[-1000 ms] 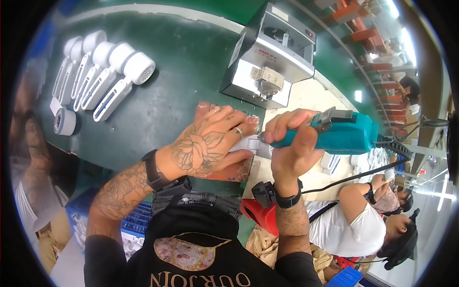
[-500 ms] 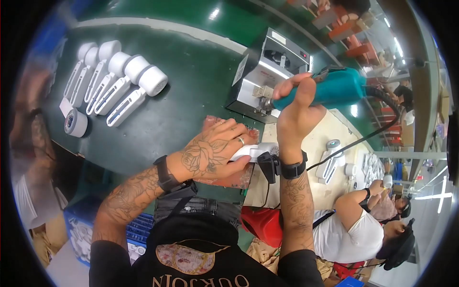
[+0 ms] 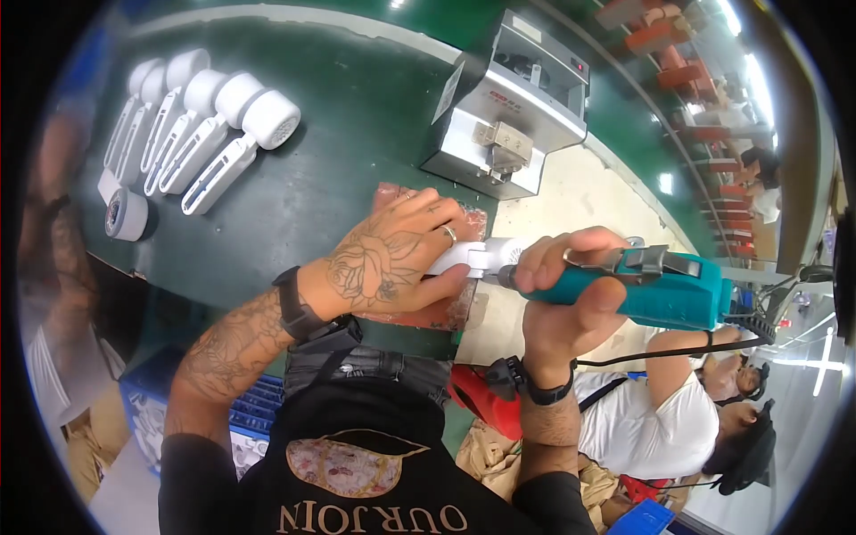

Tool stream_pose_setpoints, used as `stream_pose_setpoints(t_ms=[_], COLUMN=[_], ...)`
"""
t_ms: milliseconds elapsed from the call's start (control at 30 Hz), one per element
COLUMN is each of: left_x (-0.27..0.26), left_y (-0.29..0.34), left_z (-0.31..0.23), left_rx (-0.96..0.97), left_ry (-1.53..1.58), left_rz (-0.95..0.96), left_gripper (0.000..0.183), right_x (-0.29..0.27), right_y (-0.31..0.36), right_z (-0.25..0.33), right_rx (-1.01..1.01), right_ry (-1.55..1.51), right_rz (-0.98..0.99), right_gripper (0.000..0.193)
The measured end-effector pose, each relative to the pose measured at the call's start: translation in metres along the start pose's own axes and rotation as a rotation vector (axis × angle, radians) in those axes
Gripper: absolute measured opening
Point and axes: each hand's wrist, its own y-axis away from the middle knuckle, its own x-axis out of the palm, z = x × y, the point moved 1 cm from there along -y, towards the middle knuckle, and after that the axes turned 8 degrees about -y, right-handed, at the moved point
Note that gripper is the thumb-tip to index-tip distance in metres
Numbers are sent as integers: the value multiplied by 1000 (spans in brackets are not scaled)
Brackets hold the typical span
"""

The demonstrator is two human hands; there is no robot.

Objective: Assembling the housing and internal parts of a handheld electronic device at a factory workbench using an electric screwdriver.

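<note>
Under my left hand (image 3: 392, 254) a white handheld device (image 3: 499, 254) with a round vented head lies on a reddish pad (image 3: 423, 316); the fingers press round its handle and hide most of it. My right hand (image 3: 571, 308) is closed around a teal electric screwdriver (image 3: 673, 290), held nearly level. The screwdriver's nose meets the device's joint between handle and head; whether the bit sits in a screw is too small to tell. A black cord trails from the tool's far end.
Several similar white devices (image 3: 218, 147) lie in a row at the left, beside a loose round head (image 3: 126, 216). A silver screw feeder (image 3: 508, 134) stands behind the pad. Below left is a blue crate (image 3: 147, 383) of white parts. A co-worker in white (image 3: 655, 415) sits at right.
My right hand has brought the screwdriver down from the screw feeder to the white device and turned it. My left hand stays on the device.
</note>
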Motion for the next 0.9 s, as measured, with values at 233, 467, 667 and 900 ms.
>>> stream_pose_setpoints(t_ms=[233,467,667,900], left_x=[-1,-5,-7,-45], left_y=[-2,1,6,62], left_z=[-4,-6,-15,-3], left_rx=[2,16,160,-23], left_ry=[-42,-72,-230,-345], left_rz=[-31,-23,-111,-246], left_gripper=[35,38,35,32], right_x=[-4,1,-12,-13], right_y=[5,12,18,40], right_z=[-12,-21,-17,43], right_rx=[7,-46,56,-267], right_ry=[9,-81,-133,-258], right_rz=[-37,-62,-107,-150], right_gripper=[60,53,50,50])
